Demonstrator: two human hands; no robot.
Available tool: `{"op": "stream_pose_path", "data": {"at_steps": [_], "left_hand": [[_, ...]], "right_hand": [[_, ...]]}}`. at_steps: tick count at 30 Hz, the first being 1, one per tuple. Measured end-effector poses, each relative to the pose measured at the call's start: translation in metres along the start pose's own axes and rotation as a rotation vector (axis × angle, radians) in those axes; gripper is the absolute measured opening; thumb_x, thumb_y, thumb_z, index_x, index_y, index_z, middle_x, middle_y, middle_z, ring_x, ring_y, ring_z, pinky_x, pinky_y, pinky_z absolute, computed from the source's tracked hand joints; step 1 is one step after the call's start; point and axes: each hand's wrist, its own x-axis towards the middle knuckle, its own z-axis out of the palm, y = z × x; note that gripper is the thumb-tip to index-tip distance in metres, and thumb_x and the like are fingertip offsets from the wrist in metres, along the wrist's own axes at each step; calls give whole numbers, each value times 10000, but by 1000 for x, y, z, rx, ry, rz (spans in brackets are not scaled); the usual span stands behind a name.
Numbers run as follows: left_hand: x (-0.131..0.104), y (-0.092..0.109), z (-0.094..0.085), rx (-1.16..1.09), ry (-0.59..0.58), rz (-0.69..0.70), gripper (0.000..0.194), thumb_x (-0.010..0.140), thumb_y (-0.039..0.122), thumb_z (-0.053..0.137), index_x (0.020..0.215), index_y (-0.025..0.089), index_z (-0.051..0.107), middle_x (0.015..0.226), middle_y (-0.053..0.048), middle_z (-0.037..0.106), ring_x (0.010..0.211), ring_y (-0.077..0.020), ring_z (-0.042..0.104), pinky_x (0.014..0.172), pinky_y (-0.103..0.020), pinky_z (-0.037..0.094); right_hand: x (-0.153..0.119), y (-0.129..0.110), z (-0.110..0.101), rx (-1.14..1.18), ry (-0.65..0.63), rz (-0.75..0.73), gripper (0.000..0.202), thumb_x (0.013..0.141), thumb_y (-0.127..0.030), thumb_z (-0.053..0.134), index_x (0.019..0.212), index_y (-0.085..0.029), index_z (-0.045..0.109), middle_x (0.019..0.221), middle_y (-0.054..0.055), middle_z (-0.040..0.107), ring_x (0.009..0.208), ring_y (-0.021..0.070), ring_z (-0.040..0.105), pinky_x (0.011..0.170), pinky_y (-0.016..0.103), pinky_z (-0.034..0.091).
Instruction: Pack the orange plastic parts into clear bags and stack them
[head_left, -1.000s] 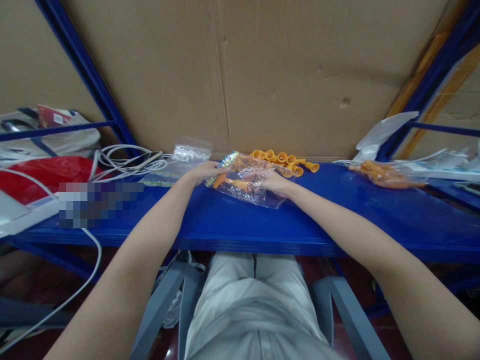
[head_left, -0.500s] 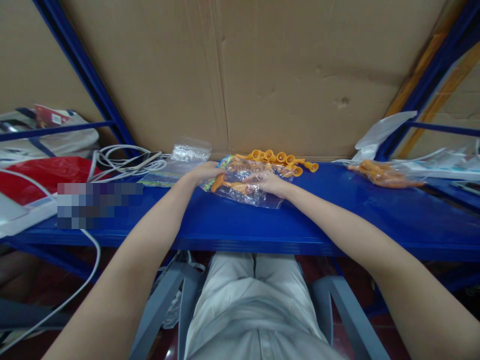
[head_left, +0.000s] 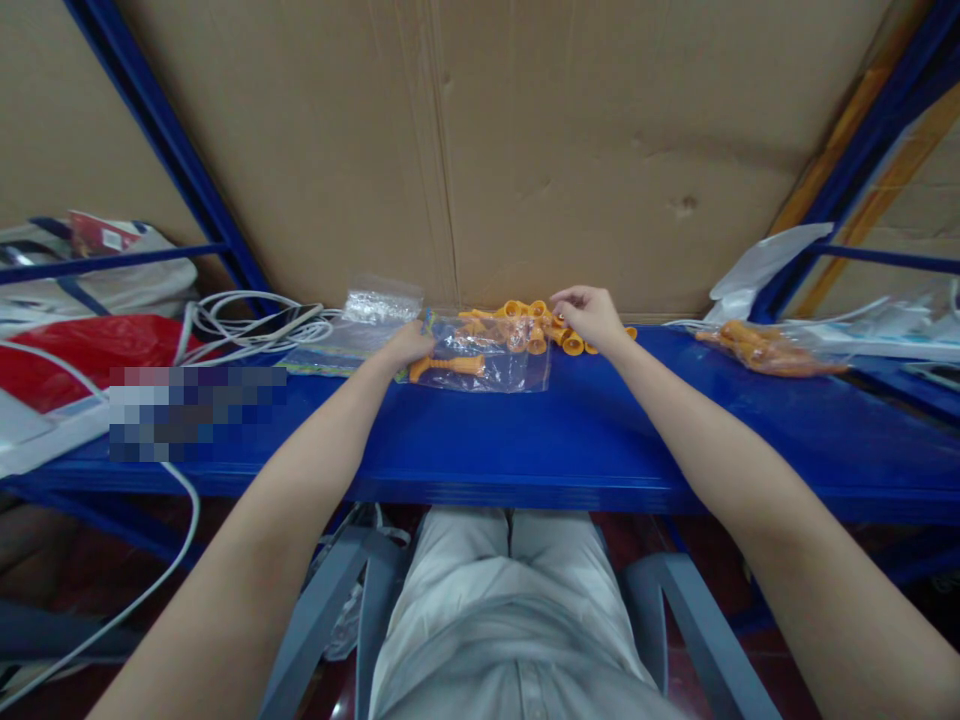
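My left hand (head_left: 411,344) is closed on the left end of a clear plastic bag (head_left: 517,378) that has a coloured header. Inside the bag lies an orange plastic horn-shaped piece (head_left: 457,366), flat on its side. More orange horn-shaped pieces (head_left: 536,335) with flared round mouths are piled behind the bag, partly seen through it. Over the right part of this pile is my right hand (head_left: 596,315), its fingers bent and apart above the pieces. Nothing shows between its fingertips, and the palm is hidden.
Flat clear bags (head_left: 330,345) lie left of my left hand beside coiled white cables (head_left: 255,318). A filled bag of orange pieces (head_left: 776,350) rests at the right on the blue table (head_left: 495,450). A cardboard wall (head_left: 525,150) stands behind.
My right hand has left the bag and moved right and back to the pile of horn-shaped pieces. My left hand stays at the bag, which now lies flatter.
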Motion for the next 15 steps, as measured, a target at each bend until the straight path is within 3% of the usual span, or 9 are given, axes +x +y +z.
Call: {"op": "stream_pose_path", "data": {"at_steps": [3,5,10,15], "left_hand": [[3,-4,0,152,94,18,170,626,135,569,779,162,639,779,-135,716,899,-303,683,737,-326,518],[4,-6,0,206,120,21,194,630,127,569,808,163,637,870,-163,721,975,-320,669,786,-338,511],[7,-10,0,207,115,25,163,633,134,593,788,175,621,897,-177,716,1008,-338,658,814,-352,507],[6,-7,0,221,91,33,239,661,123,583,887,133,664,997,-204,714,1020,-340,659,846,-357,500]], "right_hand": [[2,19,-19,-367,105,-50,339,828,-176,459,1059,-120,700,1114,170,671,1044,286,613,935,442,469],[0,31,-25,-542,100,-36,383,841,-211,468,1159,-125,663,1269,191,602,1179,337,546,974,501,432],[-6,44,-22,-700,-216,98,551,867,-222,478,1403,-94,479,1279,210,610,1179,325,577,970,432,450],[-8,40,-17,-736,-238,142,587,925,-282,422,1478,-95,363,1338,233,565,1237,347,541,993,482,428]]}}
